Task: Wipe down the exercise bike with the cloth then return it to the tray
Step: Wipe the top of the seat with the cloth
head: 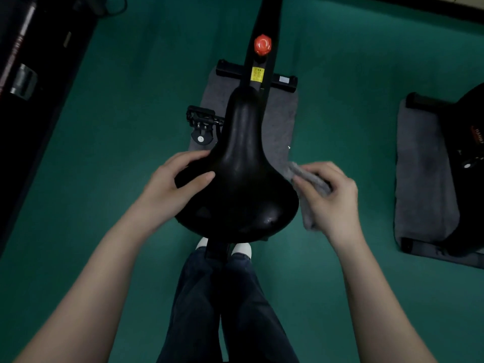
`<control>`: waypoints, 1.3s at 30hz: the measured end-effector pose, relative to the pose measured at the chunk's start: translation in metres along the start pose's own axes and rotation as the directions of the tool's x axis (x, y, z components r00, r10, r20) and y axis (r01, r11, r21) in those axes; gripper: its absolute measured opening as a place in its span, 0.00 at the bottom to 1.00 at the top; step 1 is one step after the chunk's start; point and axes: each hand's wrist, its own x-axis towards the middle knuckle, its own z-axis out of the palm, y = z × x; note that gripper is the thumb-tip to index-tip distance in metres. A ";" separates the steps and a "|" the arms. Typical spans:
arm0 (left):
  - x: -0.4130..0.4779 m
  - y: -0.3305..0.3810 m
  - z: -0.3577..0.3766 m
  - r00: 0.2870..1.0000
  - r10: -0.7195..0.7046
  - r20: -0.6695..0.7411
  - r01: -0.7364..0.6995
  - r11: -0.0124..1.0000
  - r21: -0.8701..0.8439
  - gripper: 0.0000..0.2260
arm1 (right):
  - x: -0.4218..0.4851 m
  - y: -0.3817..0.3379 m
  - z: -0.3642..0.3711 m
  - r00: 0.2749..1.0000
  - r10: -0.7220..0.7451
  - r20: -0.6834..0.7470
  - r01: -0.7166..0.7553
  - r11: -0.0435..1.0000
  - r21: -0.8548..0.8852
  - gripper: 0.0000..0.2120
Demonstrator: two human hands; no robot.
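Observation:
The exercise bike's black saddle (242, 179) fills the middle of the head view, with its frame (262, 27) running away from me and a red knob (262, 45) on it. My left hand (174, 184) grips the saddle's left edge, thumb on top and fingers curled over the rim. My right hand (331, 197) holds a bunched grey cloth (310, 183) against the saddle's right side. No tray is in view.
A grey mat (281, 119) lies under the bike on the green floor (117, 127). A black pedal (201, 121) sticks out left of the saddle. A second bike (468, 153) on its own grey mat (421, 184) stands at right. Dark equipment (23, 74) lines the left edge.

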 end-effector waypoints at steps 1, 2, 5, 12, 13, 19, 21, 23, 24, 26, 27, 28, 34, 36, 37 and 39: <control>0.000 0.001 0.000 1.000 -0.002 0.006 0.002 1.000 -0.009 0.21 | 0.012 0.000 0.004 1.000 -0.002 0.002 0.002 1.000 -0.002 0.07; -0.001 0.000 0.000 1.000 -0.002 0.009 0.002 1.000 -0.016 0.22 | 0.024 0.000 0.010 1.000 0.007 0.029 -0.007 1.000 0.001 0.07; -0.001 -0.002 0.000 1.000 0.005 0.011 -0.004 0.999 -0.042 0.23 | 0.042 0.004 0.022 0.974 0.089 0.208 -0.099 0.994 0.041 0.07; 0.002 -0.006 -0.003 0.999 0.027 0.047 -0.023 0.995 -0.095 0.19 | -0.022 0.025 0.018 0.904 0.426 -0.039 -0.367 0.818 0.442 0.05; 0.003 -0.008 -0.005 0.998 0.032 0.058 -0.026 0.994 -0.105 0.19 | -0.031 0.021 0.028 0.865 0.487 -0.121 -0.358 0.768 0.531 0.05; 0.006 -0.022 -0.026 0.981 0.075 0.180 -0.047 0.987 -0.154 0.17 | -0.065 -0.010 0.084 0.511 0.707 -0.488 -0.170 0.640 0.749 0.02; 0.007 -0.028 -0.036 0.966 0.091 0.244 -0.050 0.985 -0.168 0.17 | -0.076 -0.020 0.102 0.413 0.721 -0.556 -0.139 0.653 0.744 0.03; 0.009 -0.034 -0.046 0.944 0.114 0.309 -0.063 0.983 -0.171 0.19 | -0.086 -0.032 0.123 0.319 0.723 -0.613 -0.104 0.670 0.735 0.04; 0.010 -0.037 -0.050 0.932 0.125 0.341 -0.069 0.983 -0.172 0.20 | -0.090 -0.039 0.135 0.272 0.716 -0.643 -0.089 0.684 0.724 0.05; 0.011 -0.041 -0.055 0.909 0.139 0.392 -0.083 0.984 -0.157 0.22 | -0.094 -0.052 0.158 0.182 0.707 -0.684 -0.053 0.701 0.711 0.06; 0.012 -0.043 -0.056 0.900 0.145 0.411 -0.097 0.986 -0.134 0.24 | -0.095 -0.058 0.170 0.145 0.710 -0.689 -0.041 0.700 0.713 0.06; 0.012 -0.046 -0.058 0.890 0.154 0.428 -0.121 0.987 -0.104 0.28 | -0.096 -0.064 0.181 0.116 0.712 -0.692 -0.040 0.700 0.713 0.06; 0.017 -0.062 -0.059 0.828 0.253 0.500 -0.308 0.951 0.028 0.46 | -0.114 -0.083 0.203 0.117 0.615 -0.780 -0.107 0.788 0.606 0.04; 0.019 -0.065 -0.058 0.822 0.271 0.501 -0.340 0.939 0.049 0.47 | -0.110 -0.077 0.175 0.150 0.515 -0.844 -0.178 0.854 0.489 0.03; 0.020 -0.066 -0.058 0.819 0.279 0.501 -0.350 0.935 0.051 0.47 | -0.104 -0.072 0.158 0.171 0.475 -0.863 -0.223 0.872 0.436 0.01; 0.020 -0.067 -0.057 0.815 0.298 0.498 -0.366 0.929 0.044 0.47 | -0.087 -0.064 0.127 0.249 0.410 -0.878 -0.310 0.892 0.328 0.02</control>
